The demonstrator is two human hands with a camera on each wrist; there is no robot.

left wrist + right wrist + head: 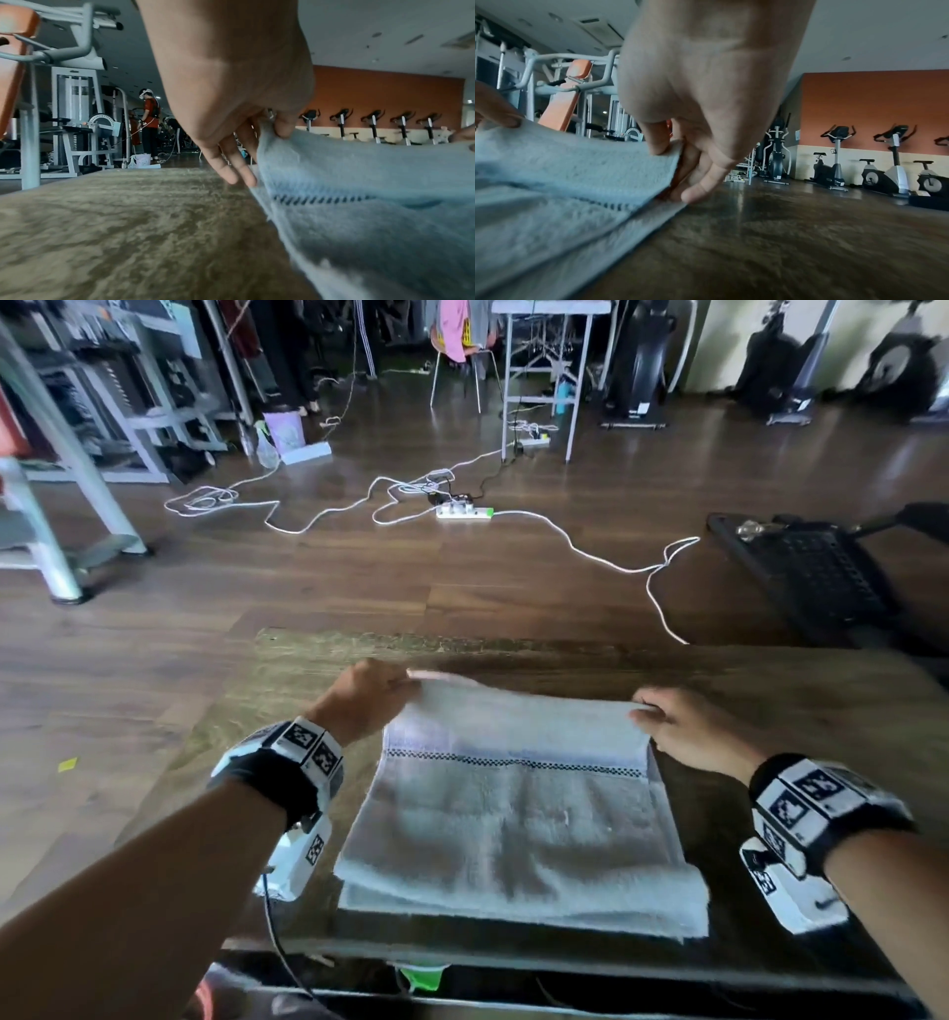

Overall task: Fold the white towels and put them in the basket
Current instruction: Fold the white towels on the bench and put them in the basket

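Head: power strip point(463, 511) beyond table point(770, 711).

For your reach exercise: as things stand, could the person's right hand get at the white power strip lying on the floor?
Probably not. The right hand pinches the far edge of the towel on the table, so it is occupied, and the power strip lies on the floor well beyond the table's far edge.

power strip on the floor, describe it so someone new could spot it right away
Look past the far edge of the table to the dark wooden floor. In the middle of it, where the loose white cables meet, lies the power strip. It is the only flat white bar there, with a green end and black plugs stuck in it.
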